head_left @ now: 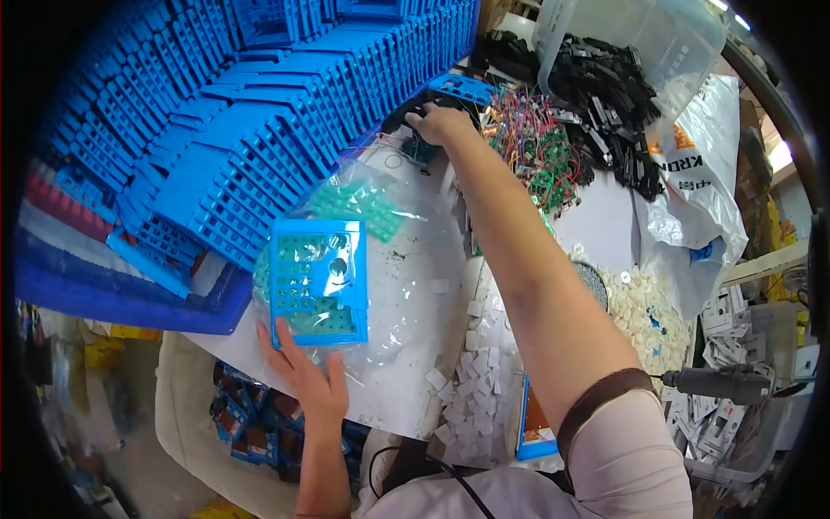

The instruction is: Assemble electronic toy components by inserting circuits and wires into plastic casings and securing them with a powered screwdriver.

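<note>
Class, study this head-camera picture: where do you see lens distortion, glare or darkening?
In the head view, rows of blue trays bow toward the rim; a black vignette rings the corners; glare whitens the clear plastic bag beside the left hand; the right hand looks reasonably sharp.

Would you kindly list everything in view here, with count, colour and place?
Blue frame: one, blue, centre-left on the clear bag, under the left fingertips.
Clear bag: one, transparent, mid-table, holding green parts.
Blue trays: many, blue, stacked top left.
Wired parts: a heap, red, green and mixed, top centre.
Black parts: many, black, top right, spilling from a clear tub.
White bag: one, white, right.
White discs: many, white, right of the right arm.
White squares: many, white, bottom centre.
Power tool: one, grey, lower right.
Left hand: grip open, fingertips at the frame's lower edge.
Right hand: reaching to the wired parts; grip hidden.
</note>
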The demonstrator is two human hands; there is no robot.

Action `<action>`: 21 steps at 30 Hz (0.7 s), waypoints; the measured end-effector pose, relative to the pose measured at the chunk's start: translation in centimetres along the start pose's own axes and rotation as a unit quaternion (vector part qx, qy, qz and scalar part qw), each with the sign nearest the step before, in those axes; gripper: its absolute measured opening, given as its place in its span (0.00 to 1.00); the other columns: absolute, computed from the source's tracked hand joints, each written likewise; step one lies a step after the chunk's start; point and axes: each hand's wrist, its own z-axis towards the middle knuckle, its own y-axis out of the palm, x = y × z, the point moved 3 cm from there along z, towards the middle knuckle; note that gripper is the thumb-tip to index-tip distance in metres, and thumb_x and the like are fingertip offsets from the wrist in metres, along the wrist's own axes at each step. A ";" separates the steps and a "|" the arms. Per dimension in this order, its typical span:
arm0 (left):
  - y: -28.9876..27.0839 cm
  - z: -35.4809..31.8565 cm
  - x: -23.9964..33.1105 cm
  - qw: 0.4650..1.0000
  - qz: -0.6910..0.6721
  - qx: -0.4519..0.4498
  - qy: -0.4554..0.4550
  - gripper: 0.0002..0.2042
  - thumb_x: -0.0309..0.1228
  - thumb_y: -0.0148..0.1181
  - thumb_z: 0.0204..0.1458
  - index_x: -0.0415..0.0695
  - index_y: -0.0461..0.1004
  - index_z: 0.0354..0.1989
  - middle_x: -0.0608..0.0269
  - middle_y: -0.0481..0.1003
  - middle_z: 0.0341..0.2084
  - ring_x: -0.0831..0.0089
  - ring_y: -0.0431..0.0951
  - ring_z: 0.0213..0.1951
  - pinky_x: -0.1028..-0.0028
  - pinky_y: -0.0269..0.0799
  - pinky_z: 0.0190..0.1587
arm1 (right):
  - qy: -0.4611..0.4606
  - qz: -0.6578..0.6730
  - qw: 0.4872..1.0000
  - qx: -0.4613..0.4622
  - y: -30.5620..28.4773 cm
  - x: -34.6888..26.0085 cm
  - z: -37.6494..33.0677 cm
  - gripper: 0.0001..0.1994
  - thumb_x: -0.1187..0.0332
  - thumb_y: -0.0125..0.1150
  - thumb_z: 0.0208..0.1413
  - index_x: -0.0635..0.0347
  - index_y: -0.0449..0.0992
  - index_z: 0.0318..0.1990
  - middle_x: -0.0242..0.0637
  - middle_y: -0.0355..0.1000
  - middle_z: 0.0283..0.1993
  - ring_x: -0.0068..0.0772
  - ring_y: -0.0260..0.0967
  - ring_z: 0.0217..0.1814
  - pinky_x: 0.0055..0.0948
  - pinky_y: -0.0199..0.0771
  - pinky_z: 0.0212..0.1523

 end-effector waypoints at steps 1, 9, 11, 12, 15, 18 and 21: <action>0.2 -0.1 0.4 1.000 -0.002 0.002 0.007 0.38 0.47 0.50 0.66 0.33 0.46 0.74 0.32 0.42 0.72 0.39 0.45 0.73 0.48 0.46 0.70 | 0.000 0.019 0.999 0.029 0.2 0.7 0.4 0.37 0.37 0.45 0.63 0.55 0.67 0.69 0.50 0.64 0.70 0.49 0.61 0.73 0.44 0.55 0.73; -0.5 -0.3 0.2 0.996 0.023 0.065 0.049 0.39 0.39 0.55 0.63 0.32 0.42 0.74 0.33 0.39 0.73 0.40 0.43 0.73 0.47 0.42 0.72 | -0.079 0.319 0.891 0.313 -6.5 3.8 -5.8 0.21 0.57 0.72 0.50 0.62 0.76 0.46 0.53 0.79 0.46 0.50 0.78 0.49 0.44 0.75 0.51; -0.5 -0.7 0.6 0.994 0.043 0.082 0.054 0.39 0.36 0.57 0.62 0.32 0.42 0.74 0.37 0.39 0.73 0.44 0.43 0.73 0.49 0.41 0.72 | -0.120 0.373 0.846 0.361 -9.6 5.2 -12.6 0.20 0.60 0.73 0.50 0.64 0.75 0.44 0.49 0.79 0.41 0.46 0.77 0.43 0.39 0.75 0.46; -0.5 -1.0 1.5 0.990 0.025 0.110 0.089 0.36 0.34 0.57 0.61 0.30 0.47 0.71 0.36 0.44 0.71 0.45 0.48 0.71 0.50 0.45 0.71 | -0.154 0.396 0.821 0.382 -10.5 6.5 -15.2 0.19 0.62 0.73 0.50 0.64 0.74 0.44 0.46 0.79 0.39 0.44 0.77 0.40 0.37 0.75 0.44; -1.3 -1.8 4.2 0.980 -0.069 0.111 0.151 0.24 0.29 0.58 0.58 0.28 0.63 0.60 0.38 0.62 0.61 0.49 0.64 0.61 0.53 0.58 0.65 | -0.166 0.594 0.759 0.209 -11.5 8.2 -26.0 0.24 0.64 0.73 0.51 0.60 0.69 0.52 0.41 0.78 0.38 0.40 0.76 0.38 0.36 0.75 0.43; 0.8 -4.0 11.5 0.949 -0.254 -0.136 0.129 0.09 0.24 0.60 0.54 0.32 0.75 0.40 0.49 0.76 0.38 0.56 0.76 0.42 0.60 0.69 0.51 | -0.138 0.557 0.800 0.176 -10.5 12.9 -38.8 0.22 0.66 0.67 0.56 0.63 0.70 0.56 0.53 0.77 0.49 0.41 0.78 0.35 0.37 0.78 0.37; 6.7 -3.6 18.5 0.917 -0.216 -0.273 0.193 0.07 0.30 0.64 0.52 0.39 0.76 0.28 0.56 0.75 0.25 0.62 0.76 0.29 0.65 0.69 0.34 | -0.008 0.595 0.796 0.110 -7.3 17.0 -47.8 0.21 0.77 0.66 0.52 0.60 0.68 0.54 0.36 0.71 0.46 0.20 0.72 0.37 0.23 0.75 0.37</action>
